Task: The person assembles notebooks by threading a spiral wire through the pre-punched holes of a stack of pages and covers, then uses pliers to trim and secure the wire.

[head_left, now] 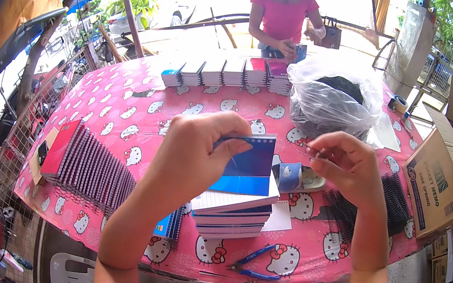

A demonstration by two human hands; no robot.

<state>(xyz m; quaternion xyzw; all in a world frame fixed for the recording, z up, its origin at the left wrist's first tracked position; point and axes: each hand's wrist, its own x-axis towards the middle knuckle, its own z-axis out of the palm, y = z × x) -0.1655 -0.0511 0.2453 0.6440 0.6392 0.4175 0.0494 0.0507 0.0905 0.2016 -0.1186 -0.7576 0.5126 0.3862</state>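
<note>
My left hand (199,143) is closed on a small blue notepad (254,159), which it holds upright by its left side. Punched holes run along the pad's top edge. To its right, my right hand (349,161) is raised, thumb and fingers pinched on a thin dark piece too small to make out. Beneath the held pad stands a stack of unbound notepads (232,221) with white pages and blue covers. A blue-handled pair of cutting pliers (252,260) lies near the front edge. Black binding coils (395,201) are heaped beyond my right wrist.
Red-covered spiral notepads (91,170) stand in a row at left. More pads (223,73) line the back, beside a plastic bag (334,108) with dark contents. An open carton (442,177) stands at right. Across the table (132,96), a person in pink handles a pad.
</note>
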